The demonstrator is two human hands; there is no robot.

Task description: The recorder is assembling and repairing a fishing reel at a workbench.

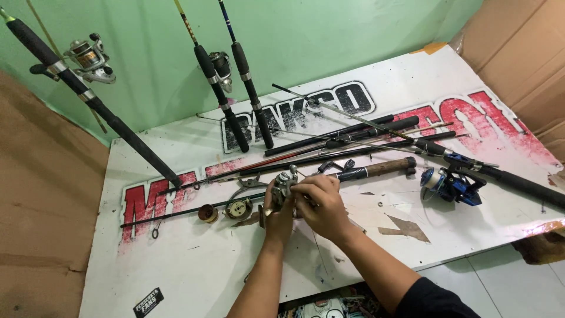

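My left hand [275, 215] grips a small grey fishing reel body [283, 184] from below, just above the white board [194, 265]. My right hand [322, 206] covers the reel's right side, with its fingertips pinching at the top of the reel. A rod with a brown cork handle [376, 170] lies right behind the hands. Two loose round reel parts [207, 213] [239, 208] lie to the left of my left hand.
Several dark rod sections [353, 132] lie across the board behind the hands. A rod with a blue reel [450, 184] lies at the right. Three rods [94, 100] [220, 97] [252, 97] lean on the green wall. Brown cardboard [41, 206] borders both sides.
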